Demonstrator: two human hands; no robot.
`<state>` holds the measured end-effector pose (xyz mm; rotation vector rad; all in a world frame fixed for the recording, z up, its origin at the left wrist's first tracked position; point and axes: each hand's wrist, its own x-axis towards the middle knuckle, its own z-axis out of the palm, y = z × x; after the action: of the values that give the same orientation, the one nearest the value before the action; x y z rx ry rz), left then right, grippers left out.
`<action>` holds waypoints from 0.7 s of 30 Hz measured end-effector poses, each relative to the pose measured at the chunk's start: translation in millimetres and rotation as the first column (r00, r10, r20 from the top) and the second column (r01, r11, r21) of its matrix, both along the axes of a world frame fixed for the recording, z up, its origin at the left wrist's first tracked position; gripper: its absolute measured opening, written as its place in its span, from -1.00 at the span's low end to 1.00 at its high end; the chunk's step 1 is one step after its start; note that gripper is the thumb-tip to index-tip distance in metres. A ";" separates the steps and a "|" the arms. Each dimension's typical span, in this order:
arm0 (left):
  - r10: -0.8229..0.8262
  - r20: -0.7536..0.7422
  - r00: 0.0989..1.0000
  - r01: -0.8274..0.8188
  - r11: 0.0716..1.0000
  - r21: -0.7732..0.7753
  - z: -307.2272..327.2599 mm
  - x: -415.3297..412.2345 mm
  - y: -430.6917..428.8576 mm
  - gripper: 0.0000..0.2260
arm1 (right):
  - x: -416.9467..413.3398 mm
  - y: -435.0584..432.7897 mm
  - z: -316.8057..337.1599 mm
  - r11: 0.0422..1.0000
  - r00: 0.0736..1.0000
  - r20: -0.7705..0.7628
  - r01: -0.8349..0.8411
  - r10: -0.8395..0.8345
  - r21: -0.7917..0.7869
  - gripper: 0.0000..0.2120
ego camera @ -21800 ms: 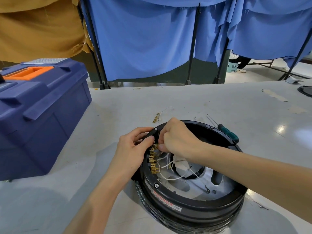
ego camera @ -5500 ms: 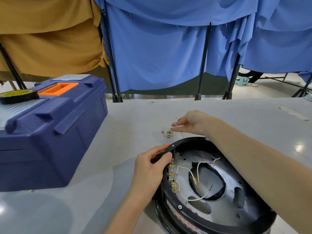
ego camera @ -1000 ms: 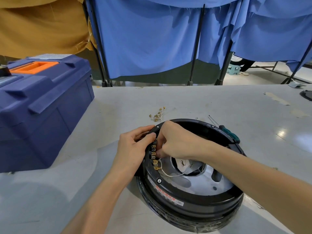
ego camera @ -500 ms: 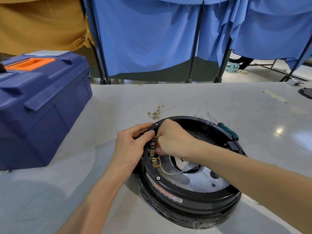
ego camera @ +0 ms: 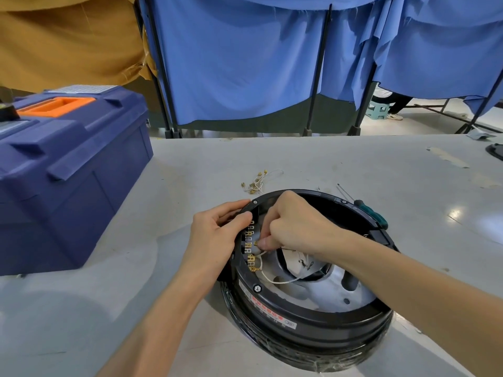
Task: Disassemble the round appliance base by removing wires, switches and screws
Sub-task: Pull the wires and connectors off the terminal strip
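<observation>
Your left hand (ego camera: 215,240) gripped the edge of the round black base (ego camera: 313,322), with the thumb hooked over the rim. Your right hand (ego camera: 294,227) reached inside the base with its fingers curled, pinching the end of a white wire (ego camera: 275,280). That was right beside the row of little gold clips (ego camera: 249,248) next to your left thumb.

Your right hand and arm covered a lot of the inside of the base. A small pile of loose wires (ego camera: 255,183) lay just past your knuckles. A green screwdriver (ego camera: 373,213) lay past your right wrist, partly hidden behind the far rim. A big blue toolbox (ego camera: 68,172) with an orange handle stood well off to the left of your left hand.

Everything sat on a smooth grey table (ego camera: 299,164). Far beyond your hands, blue curtains (ego camera: 239,63) hung on black poles. A brown cloth (ego camera: 68,36) hung on the left side. A little green stool (ego camera: 377,110) stood on the floor behind the curtains.
</observation>
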<state>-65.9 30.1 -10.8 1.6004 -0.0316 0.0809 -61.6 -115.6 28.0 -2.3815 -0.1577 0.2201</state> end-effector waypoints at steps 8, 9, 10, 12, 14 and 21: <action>-0.007 0.002 1.000 0.007 1.000 0.023 0.9 -1.0 0.5 -0.79 | -11.4 -14.0 18.3 0.996 0.991 0.110 -0.080 0.075 0.045 -0.92; -0.007 0.004 1.000 0.007 1.000 0.022 0.9 -0.9 0.4 -0.79 | -15.3 -12.9 19.3 0.993 0.988 0.104 -0.119 0.117 0.006 -0.93; -0.008 0.006 1.000 0.008 1.000 0.020 0.7 -0.8 0.4 -0.79 | -18.9 -10.1 18.7 0.988 0.984 0.091 -0.151 0.154 -0.040 -0.93; -0.006 0.005 1.000 0.006 1.000 0.009 0.0 -0.8 0.1 -0.79 | -23.5 -2.2 14.3 0.976 0.978 0.059 -0.195 0.201 -0.095 -0.95; -0.003 0.004 1.000 0.003 1.000 0.001 -0.6 -1.1 0.1 -0.79 | -23.3 3.4 11.1 0.974 0.978 0.049 -0.199 0.205 -0.107 -0.96; -0.007 -0.004 1.000 0.007 0.999 -0.035 -1.5 -0.5 -0.2 -0.78 | -13.5 9.1 6.0 0.971 0.981 0.015 -0.188 0.192 -0.148 -0.90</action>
<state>-66.4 29.9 -12.4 1.5649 -0.0324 0.0730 -75.1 -106.5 33.9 -2.5167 -0.3970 0.2959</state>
